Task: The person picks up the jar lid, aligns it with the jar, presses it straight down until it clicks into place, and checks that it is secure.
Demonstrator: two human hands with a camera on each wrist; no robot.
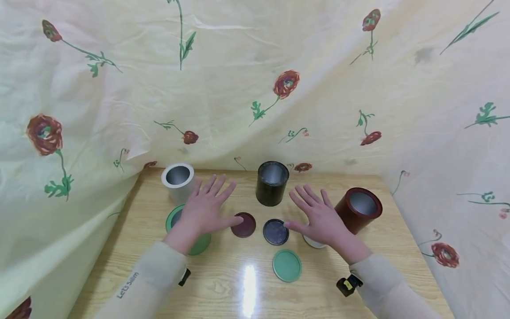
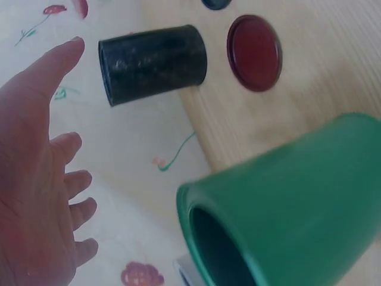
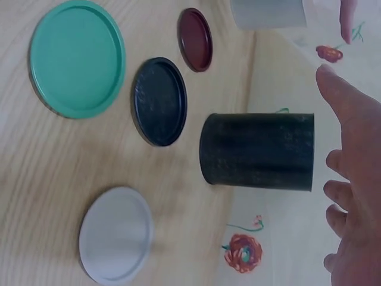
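Note:
My left hand (image 1: 203, 212) is held with fingers spread above an uncovered green canister (image 1: 201, 245), which it partly hides. The left wrist view shows the green canister (image 2: 297, 196) large beside the palm. Just behind that hand stands a white canister (image 1: 183, 189). My right hand (image 1: 318, 217), also spread and holding nothing, is over the table left of a dark red canister (image 1: 352, 217). Under it a white lid (image 3: 116, 235) is mostly hidden in the head view. A black canister (image 1: 270, 191) stands between the hands at the back. Dark red (image 1: 244, 228), black (image 1: 276, 235) and green (image 1: 287, 266) lids lie between them.
The canisters and lids are on a light wooden table (image 1: 223, 288). A flower-printed cloth (image 1: 223, 102) hangs behind and along both sides of it. Black wrist straps (image 1: 349, 284) show at the sleeves. Light glares off the front of the tabletop.

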